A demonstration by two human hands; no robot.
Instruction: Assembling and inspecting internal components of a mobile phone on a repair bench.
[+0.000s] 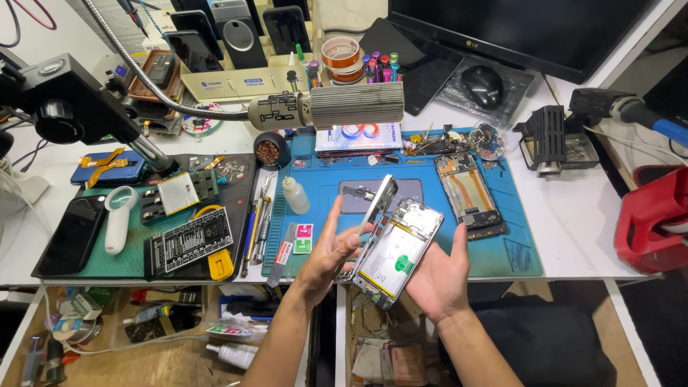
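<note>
- The right hand (pixel 438 276) cups the opened phone body (pixel 396 251) from below, fingers wrapped around its far long edge; the battery side faces up.
- The left hand (pixel 331 252) pinches the lower end of the detached panel (pixel 378 204), which stands tilted on edge, touching the phone body's left edge.
- Both parts are held in the air over the near edge of the blue work mat (pixel 516 252).
- Risk: the panel is held by fingertips at one end only. A slip would likely drop it onto the mat or past the table edge.
- Risk: if any flex cable joins the two parts (not visible), swinging the panel wider could strain it.
- Risk: the exposed battery faces up; pressure from a tool or thumb could dent it.
- On the mat, beyond the phone body, lies a second opened phone (pixel 467 192); a small dropper bottle (pixel 294 196) stands at the mat's left edge.
- Left of the mat lie tweezers and drivers (pixel 259 218), close to the left forearm.
- Above the mat's far edge hangs a ribbed lamp head (pixel 356 105) on a flexible arm, limiting upward clearance there.
</note>
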